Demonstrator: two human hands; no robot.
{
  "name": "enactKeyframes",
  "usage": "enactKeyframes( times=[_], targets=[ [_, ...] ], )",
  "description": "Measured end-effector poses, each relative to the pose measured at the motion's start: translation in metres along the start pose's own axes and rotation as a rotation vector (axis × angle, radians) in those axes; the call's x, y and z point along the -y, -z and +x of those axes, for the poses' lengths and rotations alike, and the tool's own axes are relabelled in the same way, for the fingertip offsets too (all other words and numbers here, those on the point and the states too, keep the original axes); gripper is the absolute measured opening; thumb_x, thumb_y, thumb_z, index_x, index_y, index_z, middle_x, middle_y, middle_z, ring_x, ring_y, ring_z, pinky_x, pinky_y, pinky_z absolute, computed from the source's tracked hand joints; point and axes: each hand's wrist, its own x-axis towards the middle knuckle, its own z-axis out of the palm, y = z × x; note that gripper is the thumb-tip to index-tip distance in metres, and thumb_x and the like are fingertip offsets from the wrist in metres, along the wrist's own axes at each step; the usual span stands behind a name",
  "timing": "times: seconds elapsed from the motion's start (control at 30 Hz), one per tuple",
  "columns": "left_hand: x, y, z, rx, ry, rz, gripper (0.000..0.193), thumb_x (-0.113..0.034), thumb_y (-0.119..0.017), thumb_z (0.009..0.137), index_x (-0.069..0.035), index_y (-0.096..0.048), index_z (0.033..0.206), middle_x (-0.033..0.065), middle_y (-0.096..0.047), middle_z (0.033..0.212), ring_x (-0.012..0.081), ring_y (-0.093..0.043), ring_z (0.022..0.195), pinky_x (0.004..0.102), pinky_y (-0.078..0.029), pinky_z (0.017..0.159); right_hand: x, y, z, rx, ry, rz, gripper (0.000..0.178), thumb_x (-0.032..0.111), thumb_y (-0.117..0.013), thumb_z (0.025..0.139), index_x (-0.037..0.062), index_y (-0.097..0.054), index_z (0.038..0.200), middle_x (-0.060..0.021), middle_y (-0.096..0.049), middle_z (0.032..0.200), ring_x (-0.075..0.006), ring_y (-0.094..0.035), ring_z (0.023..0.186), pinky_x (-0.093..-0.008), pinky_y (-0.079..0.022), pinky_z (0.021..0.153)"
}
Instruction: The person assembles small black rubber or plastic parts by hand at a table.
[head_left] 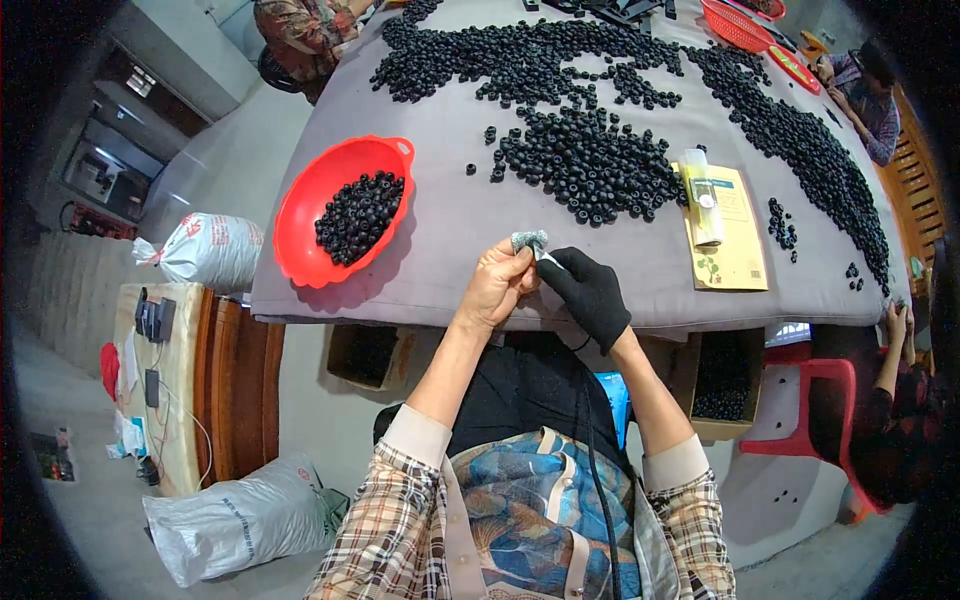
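My bare left hand [499, 284] is closed, thumb and fingers pinching a small grey speckled piece [528, 240] that looks like rolled cloth or tape. My right hand [592, 298], in a black glove, meets it from the right. Its fingers are pressed together on a whitish pointed strip [547, 257] beside the grey piece; whether the two are joined I cannot tell. Both hands are just above the near edge of the grey-covered table [470, 225]. Beyond them lies a heap of small black ring-shaped parts [590, 165].
A red plastic basin [300, 215] with more black parts stands at left. On the right, a clear yellowish tube [704, 205] rests on a yellow booklet [745, 235]. Other people sit around the table. Under it are cardboard boxes [715, 428]; a red chair [800, 400] is at right.
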Motion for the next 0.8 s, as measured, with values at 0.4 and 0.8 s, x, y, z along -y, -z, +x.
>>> enactKeyframes(
  times=[0.4,0.8],
  targets=[
    [0.0,0.001,0.002,0.061,0.036,-0.027,0.016,-0.013,-0.053,0.088,-0.003,-0.058,0.099,0.0009,-0.059,0.07,0.006,-0.045,0.049,0.0203,-0.036,0.05,0.005,0.004,0.003,0.076,-0.306,0.225,0.027,0.011,-0.053,0.081,0.0148,-0.059,0.107,-0.006,-0.06,0.097,-0.0233,-0.062,0.079,-0.03,-0.05,0.064],
    [-0.001,-0.002,-0.002,0.045,0.002,0.006,0.011,-0.009,-0.053,0.088,-0.002,-0.059,0.093,0.0008,-0.056,0.067,0.0071,-0.046,0.052,0.0201,-0.037,0.051,-0.003,-0.002,0.004,0.06,-0.111,0.028,0.035,0.005,-0.055,0.074,0.013,-0.057,0.108,-0.0081,-0.06,0.096,-0.0261,-0.062,0.075,-0.0315,-0.05,0.06]
  ],
)
